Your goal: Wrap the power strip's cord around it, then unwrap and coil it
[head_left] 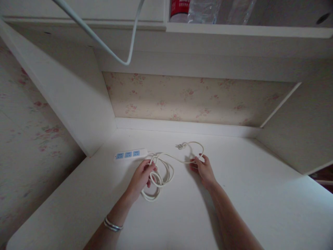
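A white power strip (130, 153) with three blue socket faces lies on the white desktop, left of centre. From its right end runs a cream power cord (171, 172), looped into several loose coils. My left hand (141, 178) is closed on the coils at their left side, thumb over the cord. To the right, my right hand (204, 169) pinches the single length of cord between thumb and fingers. Beyond my right hand the cord curves back to its plug (180, 146), whose metal prongs point left. A silver bracelet (112, 224) circles my left wrist.
White side panels (65, 83) flank the desk. A low ledge (187, 126) runs along the back under floral wallpaper (179, 100). Overhead, a shelf (247, 31) carries clear plastic bottles (204, 12), and a pale cable (104, 50) hangs down at upper left.
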The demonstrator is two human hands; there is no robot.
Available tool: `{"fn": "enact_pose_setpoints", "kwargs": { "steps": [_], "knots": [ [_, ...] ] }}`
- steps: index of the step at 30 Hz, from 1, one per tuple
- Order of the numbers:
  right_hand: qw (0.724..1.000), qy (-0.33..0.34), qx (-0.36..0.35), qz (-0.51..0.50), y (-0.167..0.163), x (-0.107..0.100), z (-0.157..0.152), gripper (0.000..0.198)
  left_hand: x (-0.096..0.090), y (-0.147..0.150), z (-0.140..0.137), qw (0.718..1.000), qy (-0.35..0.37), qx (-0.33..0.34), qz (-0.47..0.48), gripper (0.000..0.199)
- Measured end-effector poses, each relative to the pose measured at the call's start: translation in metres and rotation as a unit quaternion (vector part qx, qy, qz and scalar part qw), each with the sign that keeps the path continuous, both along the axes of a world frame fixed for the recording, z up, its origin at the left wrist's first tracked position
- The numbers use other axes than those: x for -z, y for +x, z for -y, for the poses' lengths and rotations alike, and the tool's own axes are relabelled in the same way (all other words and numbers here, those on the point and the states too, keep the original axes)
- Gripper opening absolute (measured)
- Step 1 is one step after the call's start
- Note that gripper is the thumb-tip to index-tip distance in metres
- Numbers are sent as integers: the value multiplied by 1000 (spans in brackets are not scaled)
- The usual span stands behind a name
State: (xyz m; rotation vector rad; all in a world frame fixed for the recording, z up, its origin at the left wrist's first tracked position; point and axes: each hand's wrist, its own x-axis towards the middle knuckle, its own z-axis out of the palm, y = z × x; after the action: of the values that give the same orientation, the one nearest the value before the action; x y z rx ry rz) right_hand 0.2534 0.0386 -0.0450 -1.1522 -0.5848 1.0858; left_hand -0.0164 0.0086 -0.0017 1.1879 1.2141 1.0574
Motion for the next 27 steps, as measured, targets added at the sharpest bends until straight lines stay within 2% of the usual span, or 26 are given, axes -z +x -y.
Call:
{"fn": "enact_pose_setpoints", "kwargs": {
  "steps": [4, 7, 13, 20, 24, 27],
  "knots": [
    [999, 25, -1, 37, -5, 0, 0, 41, -3, -1, 0, 997, -48, 1, 60, 40],
    [998, 51, 14, 29, -5, -4, 1, 43, 1, -3, -2, 997, -50, -27, 54, 40],
    [989, 93, -24, -110, -1, -22, 6, 40, 9, -6, -4, 999, -18, -20, -23, 31],
    [965, 108, -46, -234, 9, -35, 11, 35, 6, -5, -4, 998, -46, -17, -48, 32],
    [950, 158, -66, -262, 8, -44, 16, 38, 3, -2, -3, 998, -57, 10, -38, 28],
    [950, 177, -80, -246, 2, -51, 21, 40, 4, -1, -2, 997, -55, 11, -45, 29]
  ]
}}
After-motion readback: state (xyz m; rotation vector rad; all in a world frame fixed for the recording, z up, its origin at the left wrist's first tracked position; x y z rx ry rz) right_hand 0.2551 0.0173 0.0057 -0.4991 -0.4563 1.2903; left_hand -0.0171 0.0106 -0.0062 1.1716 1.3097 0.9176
